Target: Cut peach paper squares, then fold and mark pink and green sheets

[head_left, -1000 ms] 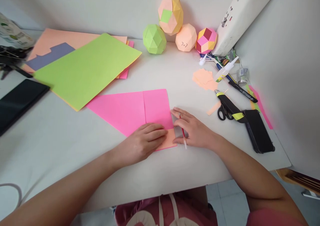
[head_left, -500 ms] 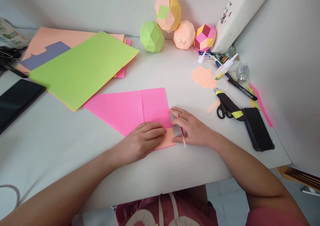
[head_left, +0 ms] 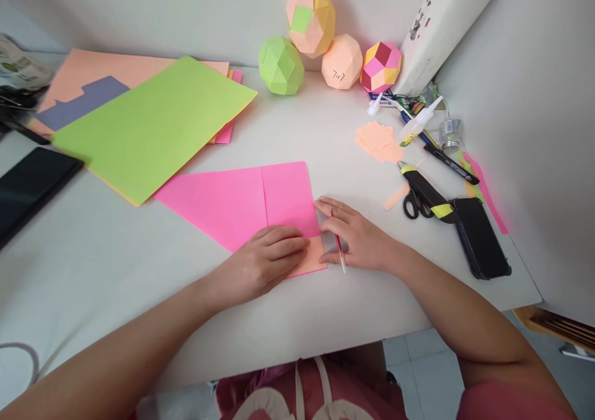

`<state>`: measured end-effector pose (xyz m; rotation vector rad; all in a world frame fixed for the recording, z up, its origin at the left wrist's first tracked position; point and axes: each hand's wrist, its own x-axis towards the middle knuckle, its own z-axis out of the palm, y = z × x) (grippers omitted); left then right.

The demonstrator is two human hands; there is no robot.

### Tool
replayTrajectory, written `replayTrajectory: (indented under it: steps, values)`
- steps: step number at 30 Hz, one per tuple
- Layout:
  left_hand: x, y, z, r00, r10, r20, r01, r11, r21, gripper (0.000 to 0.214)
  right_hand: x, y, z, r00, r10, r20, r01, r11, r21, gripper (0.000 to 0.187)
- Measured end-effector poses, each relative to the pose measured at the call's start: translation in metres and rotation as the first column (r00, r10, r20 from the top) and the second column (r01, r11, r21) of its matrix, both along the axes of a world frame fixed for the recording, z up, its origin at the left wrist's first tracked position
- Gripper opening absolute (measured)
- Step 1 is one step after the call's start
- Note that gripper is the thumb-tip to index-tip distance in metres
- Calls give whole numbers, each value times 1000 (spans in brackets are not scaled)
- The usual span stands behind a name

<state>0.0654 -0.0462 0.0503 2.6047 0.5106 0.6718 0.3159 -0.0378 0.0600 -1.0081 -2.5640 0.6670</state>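
Note:
A sheet of pink paper (head_left: pixel 223 200) lies on the table with a crease or overlap running across it. On its near right corner rests a piece of peach paper (head_left: pixel 314 256), partly covered by my left hand (head_left: pixel 276 256). That hand presses down with its fingers side by side, lying over the papers. My right hand (head_left: pixel 356 237) stands at the papers' right edge, thumb and fingertips apart near the edge. A slim red pen refill (head_left: pixel 338 241) with a clear end is held among its fingers.
Green paper (head_left: pixel 153 129) overlaps the pink sheet at left, near a black tablet (head_left: pixel 35 188). Faceted paper balls (head_left: pixel 341 62) stand along the back wall. Rightward lie peach cutouts (head_left: pixel 377 141), scissors (head_left: pixel 413 204), a box cutter (head_left: pixel 425 191), a glue bottle (head_left: pixel 418 122) and a black phone (head_left: pixel 482 237).
Both hands and the papers hold the same position. Only the camera's view has shifted very slightly.

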Motion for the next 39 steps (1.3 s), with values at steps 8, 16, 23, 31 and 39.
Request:
replayTrajectory:
  steps: [8, 16, 23, 31, 39]
  values:
    - [0, 0, 0, 1000, -2, 9, 2, 1000, 0, 28, 0, -1, -1, 1000, -5, -11, 5, 1000, -13, 33]
    - [1, 0, 1, 1000, 14, 6, -14, 1000, -1, 29, 7, 6, 4, 999, 17, -35, -21, 992, -126, 28]
    - [1, -1, 1, 1000, 18, 8, -18, 1000, -20, 28, 10, 7, 3, 995, 31, -91, -41, 993, -109, 19]
    - [1, -1, 1, 1000, 19, 4, -19, 1000, -17, 31, 5, 5, 0, 991, 86, -104, -81, 995, 50, 11]
    - [2, 0, 0, 999, 34, 36, -34, 999, -2, 26, 7, 7, 1, 990, 119, -79, -108, 985, 135, 19]
